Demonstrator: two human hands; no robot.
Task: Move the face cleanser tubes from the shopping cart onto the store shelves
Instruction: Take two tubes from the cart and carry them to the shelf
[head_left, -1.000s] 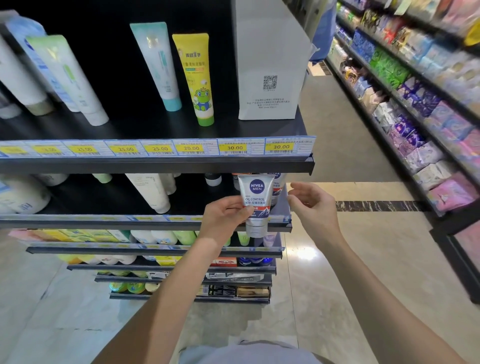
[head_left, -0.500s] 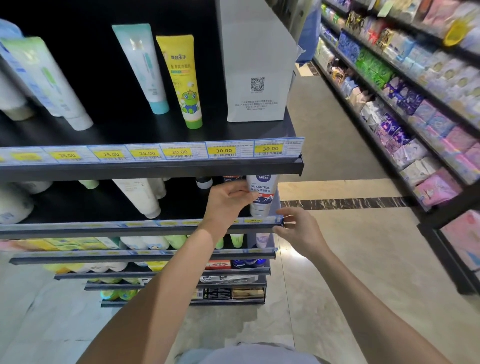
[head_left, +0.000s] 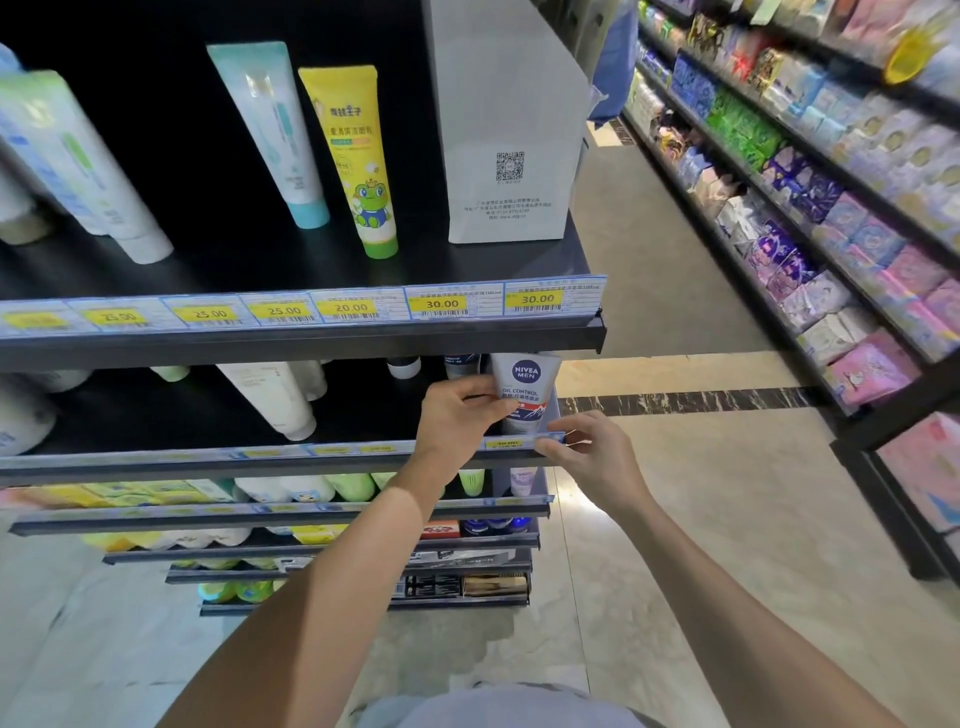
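Note:
A white Nivea Men face cleanser tube stands cap-down at the right end of the second shelf, just behind the front rail. My left hand grips the tube from its left side. My right hand is just below and to the right, pinching the end of that shelf's price label strip. Other white tubes lie further left on the same shelf. The shopping cart is out of view.
The top shelf carries a yellow frog tube, a teal tube and a white paper bag. Lower shelves hold more tubes and boxes. An aisle of tiled floor runs to the right, lined by a rack of packaged goods.
My left hand carried the tube from in front of the shelf edge up and onto the second shelf. My right hand dropped from open air to the price strip's right end.

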